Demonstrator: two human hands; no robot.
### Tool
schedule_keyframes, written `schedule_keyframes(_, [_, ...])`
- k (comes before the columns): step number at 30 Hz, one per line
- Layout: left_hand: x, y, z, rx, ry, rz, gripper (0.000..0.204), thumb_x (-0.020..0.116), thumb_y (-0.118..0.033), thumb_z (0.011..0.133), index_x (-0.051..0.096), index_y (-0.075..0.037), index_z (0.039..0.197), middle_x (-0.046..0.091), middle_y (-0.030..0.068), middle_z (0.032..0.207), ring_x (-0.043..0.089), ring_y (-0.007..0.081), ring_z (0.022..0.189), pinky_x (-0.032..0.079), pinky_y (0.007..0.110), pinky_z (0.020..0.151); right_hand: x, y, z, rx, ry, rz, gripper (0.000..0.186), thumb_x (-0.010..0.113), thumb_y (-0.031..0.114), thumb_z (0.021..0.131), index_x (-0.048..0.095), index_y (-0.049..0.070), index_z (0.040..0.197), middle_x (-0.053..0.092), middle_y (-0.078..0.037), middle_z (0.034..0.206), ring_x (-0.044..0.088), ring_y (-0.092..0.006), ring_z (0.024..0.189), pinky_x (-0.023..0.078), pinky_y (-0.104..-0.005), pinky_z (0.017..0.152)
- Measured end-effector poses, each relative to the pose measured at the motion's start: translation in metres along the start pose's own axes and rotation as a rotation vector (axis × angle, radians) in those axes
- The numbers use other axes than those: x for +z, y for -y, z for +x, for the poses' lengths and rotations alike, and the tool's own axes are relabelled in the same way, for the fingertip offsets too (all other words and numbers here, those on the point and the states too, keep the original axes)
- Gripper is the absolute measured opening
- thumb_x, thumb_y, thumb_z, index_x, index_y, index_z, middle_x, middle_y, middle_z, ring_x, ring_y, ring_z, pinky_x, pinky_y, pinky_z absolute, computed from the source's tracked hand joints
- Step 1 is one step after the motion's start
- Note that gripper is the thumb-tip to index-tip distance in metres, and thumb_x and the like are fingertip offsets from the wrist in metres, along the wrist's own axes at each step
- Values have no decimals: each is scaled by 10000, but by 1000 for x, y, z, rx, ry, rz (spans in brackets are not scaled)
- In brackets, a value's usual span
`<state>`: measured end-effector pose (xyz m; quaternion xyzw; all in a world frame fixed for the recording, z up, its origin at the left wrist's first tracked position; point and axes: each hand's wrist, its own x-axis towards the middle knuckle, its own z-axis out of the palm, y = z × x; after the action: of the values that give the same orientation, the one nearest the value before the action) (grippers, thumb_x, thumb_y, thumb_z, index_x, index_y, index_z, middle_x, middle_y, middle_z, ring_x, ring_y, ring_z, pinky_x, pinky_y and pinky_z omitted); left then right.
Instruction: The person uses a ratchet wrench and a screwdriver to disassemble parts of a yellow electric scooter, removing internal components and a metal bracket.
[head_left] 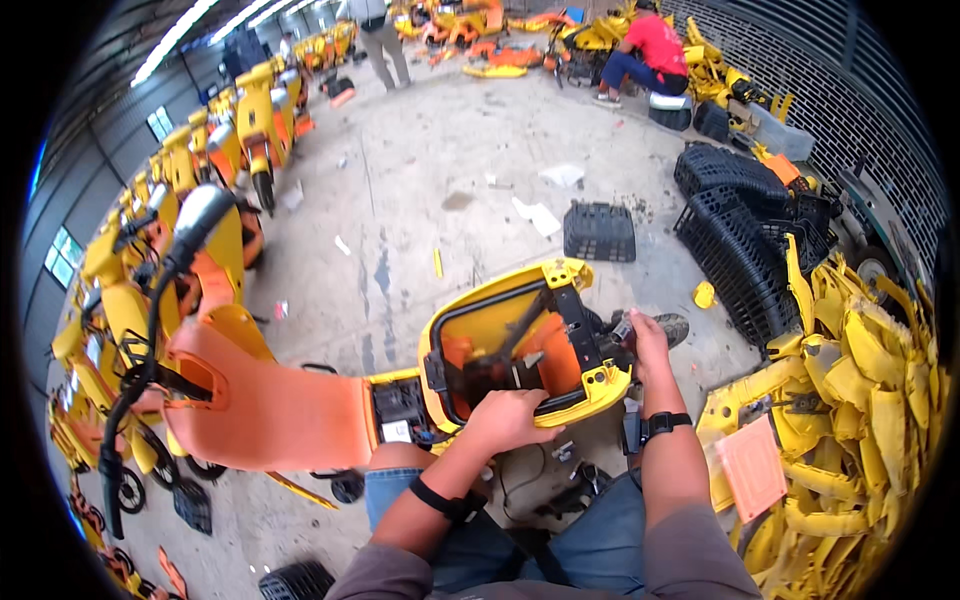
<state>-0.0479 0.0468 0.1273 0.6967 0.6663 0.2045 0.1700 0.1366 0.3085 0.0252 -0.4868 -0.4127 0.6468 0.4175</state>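
A yellow and orange scooter lies lengthwise before me, its orange front shield (280,410) to the left and its yellow rear body (470,300) in front of me. The seat opening in that rear body shows a black tube frame and orange inner panels. My left hand (508,420) is closed over the near yellow rim of the opening. At the tail end my right hand (648,338) is closed around a small dark object beside the black rear bracket (578,335); its kind is hard to make out. Part of the rear wheel (672,330) shows beyond that hand.
Yellow plastic panels (850,400) are heaped at the right, with an orange panel (750,467) against them. Black crates (740,250) lie behind, another crate (600,232) on the floor. Yellow scooters (255,120) line the left. One person (655,50) crouches far off; another (380,40) stands.
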Motion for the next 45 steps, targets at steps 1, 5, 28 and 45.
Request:
schedule_keyframes(1, [-2, -2, 0, -9, 7, -2, 575, 744, -547, 805, 727, -33, 1063, 751, 166, 932, 724, 362, 837, 589, 450, 751, 0, 4, -3, -35, -17, 118, 245, 662, 314, 1009, 673, 76, 1065, 639, 1, 820, 611, -114, 665, 496, -263, 590])
schedule_keyframes(5, [-9, 2, 5, -74, -47, 38, 618, 752, -560, 778, 746, -46, 1122, 746, 207, 969, 723, 380, 916, 575, 450, 862, -3, 18, -15, -96, -110, 372, 190, 583, 237, 1021, 577, 70, 1111, 632, -74, 894, 661, -188, 679, 585, -335, 596])
schedule_keyframes(28, [-95, -12, -65, 167, -548, 371, 352, 725, -138, 851, 661, -64, 1190, 687, 133, 1129, 659, 328, 1079, 523, 435, 934, 12, 13, -43, -470, 407, -615, 1056, 973, 205, 636, 358, 2, 1470, 555, -235, 1392, 553, -361, 1305, 481, -442, 1069])
schedule_keyframes(45, [-351, -51, -235, -1026, -628, 1057, 576, 702, -319, 888, 551, -8, 1349, 630, 216, 1255, 623, 388, 1164, 509, 484, 976, 19, 57, -64, -347, 454, -685, 964, 947, 277, 689, 363, 26, 1413, 632, -228, 1268, 698, -306, 1030, 601, -373, 687])
